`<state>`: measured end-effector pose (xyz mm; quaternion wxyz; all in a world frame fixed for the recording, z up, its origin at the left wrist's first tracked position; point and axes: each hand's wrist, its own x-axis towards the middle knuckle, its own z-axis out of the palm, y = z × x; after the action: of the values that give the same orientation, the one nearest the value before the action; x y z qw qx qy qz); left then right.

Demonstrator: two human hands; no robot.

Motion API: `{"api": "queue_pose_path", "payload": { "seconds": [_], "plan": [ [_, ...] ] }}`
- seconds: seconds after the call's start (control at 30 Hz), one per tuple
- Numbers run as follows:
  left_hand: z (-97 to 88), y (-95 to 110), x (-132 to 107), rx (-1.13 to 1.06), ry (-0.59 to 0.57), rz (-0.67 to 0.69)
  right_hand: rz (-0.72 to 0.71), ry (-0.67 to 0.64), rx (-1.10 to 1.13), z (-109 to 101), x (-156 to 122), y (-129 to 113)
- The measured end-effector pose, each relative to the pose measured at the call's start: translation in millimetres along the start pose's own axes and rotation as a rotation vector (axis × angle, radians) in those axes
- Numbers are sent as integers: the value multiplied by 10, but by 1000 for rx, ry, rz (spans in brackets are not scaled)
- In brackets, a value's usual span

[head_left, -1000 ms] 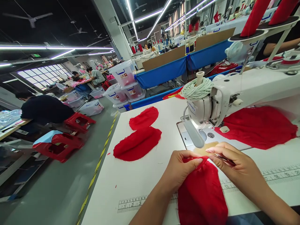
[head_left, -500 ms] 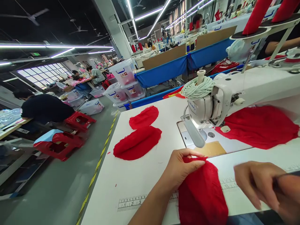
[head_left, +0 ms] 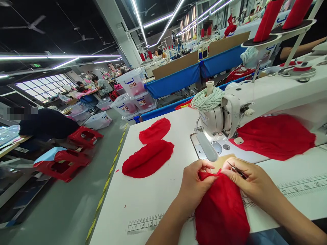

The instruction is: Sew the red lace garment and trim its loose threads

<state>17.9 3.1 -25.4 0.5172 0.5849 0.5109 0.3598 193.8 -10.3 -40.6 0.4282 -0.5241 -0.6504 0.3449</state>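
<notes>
A piece of red fabric (head_left: 222,207) hangs over the front edge of the white sewing table. My left hand (head_left: 195,180) pinches its top edge between thumb and fingers. Close beside it, my right hand (head_left: 245,173) grips the same edge with thumb and forefinger. A thin, dark, pointed tool (head_left: 237,170), perhaps snips or tweezers, lies within my right hand, its handle end hidden. Just beyond both hands stands the sewing machine (head_left: 214,119), its lamp lit. Under its arm lies another red fabric piece (head_left: 278,136).
Two red fabric pieces, a smaller one (head_left: 155,130) and a larger one (head_left: 148,159), lie on the table's left. A printed ruler (head_left: 145,224) runs along the front. Red thread cones (head_left: 268,22) stand at the upper right. Plastic bins (head_left: 133,81) are stacked beyond the table.
My right hand has come in from the right with the dark tool and now pinches the fabric's top edge. My left hand keeps its hold. The view has shifted slightly.
</notes>
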Motion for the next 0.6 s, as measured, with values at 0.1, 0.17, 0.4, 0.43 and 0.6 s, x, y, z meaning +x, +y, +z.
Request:
{"api": "queue_pose_path", "payload": {
  "seconds": [0.1, 0.17, 0.4, 0.43, 0.6],
  "plan": [
    [7, 38, -6, 36, 25, -7, 50, 83, 77, -4, -23, 23],
    [13, 56, -14, 5, 23, -5, 32, 48, 82, -7, -9, 47],
    [19, -19, -4, -29, -9, 2, -147, -182, -75, -40, 84, 67],
    [18, -30, 3, -12, -7, 3, -151, -156, -76, -42, 79, 64],
    [23, 13, -4, 4, -33, -6, -110, -90, -47, 1, -17, 27]
  ]
}}
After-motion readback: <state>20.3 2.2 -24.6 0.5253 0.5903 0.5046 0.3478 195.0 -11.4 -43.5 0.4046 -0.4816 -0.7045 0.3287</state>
